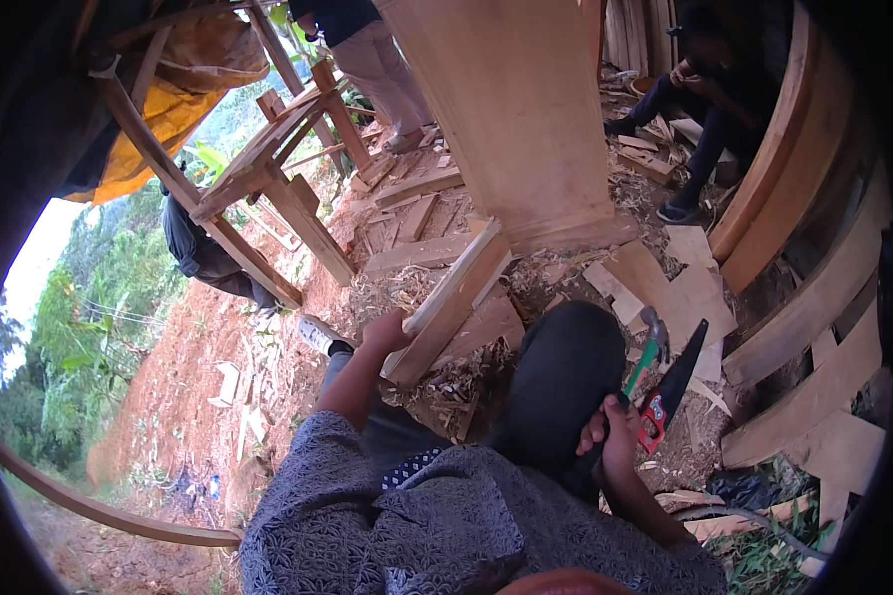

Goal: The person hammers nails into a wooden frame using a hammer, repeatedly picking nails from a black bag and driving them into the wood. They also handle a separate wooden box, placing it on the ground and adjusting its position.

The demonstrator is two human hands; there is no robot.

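Observation:
My left hand (pixel 387 334) is closed on the near left edge of a thick wooden beam (pixel 447 307), which slants away from me; its fingertips are partly hidden. My right hand (pixel 610 434) grips a claw hammer (pixel 645 355) with a green shaft and a dark lower grip. The hammer's metal head points up and away, beside my bent right knee (pixel 566 372). Just right of that hand is a handsaw (pixel 677 380) with a dark blade and a red handle. Whether the hand touches the saw cannot be made out.
A wide wooden panel (pixel 521 119) rises ahead of me. A rough wooden bench (pixel 278 159) stands at the far left. One person (pixel 372 64) stands behind it; another (pixel 709 94) sits at the far right. Boards (pixel 804 397), offcuts and shavings litter the sloping earth.

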